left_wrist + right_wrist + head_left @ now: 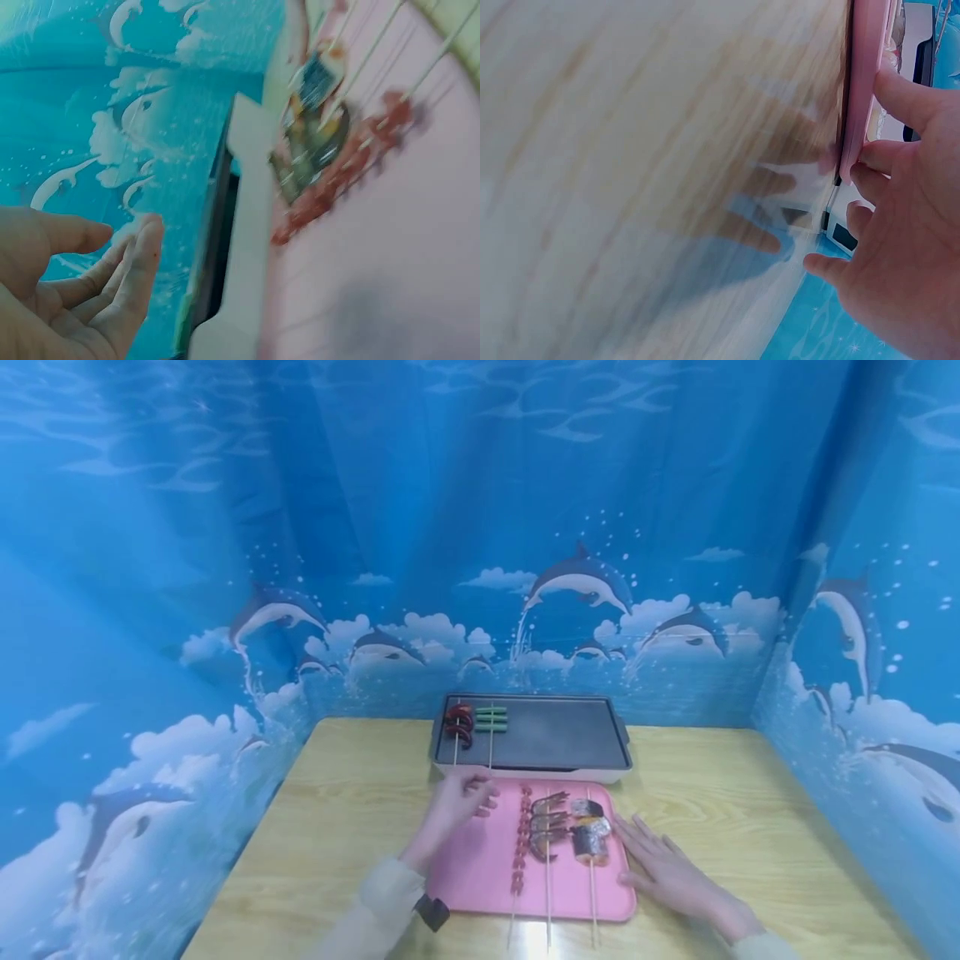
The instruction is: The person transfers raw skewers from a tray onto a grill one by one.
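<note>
A pink tray [472, 877] lies on the table. On it are a skewer of small red meat pieces [521, 843], a shrimp skewer [547, 827] and a skewer of silvery fish chunks [591, 842]. My left hand [453, 802] hovers over the tray's far left corner, beside the griddle [558, 731]. Its fingers [139, 277] bend loosely and hold nothing, with the thumb apart from them. My right hand [675, 872] touches the tray's right edge with thumb and fingertips, its fingers spread.
Left on the griddle lie a skewer of dark red curled pieces [459, 725] and one of green vegetable sticks [491, 720]; their sticks point toward me. The wooden table [712, 785] ends at a blue dolphin-print curtain [450, 527] behind and on both sides.
</note>
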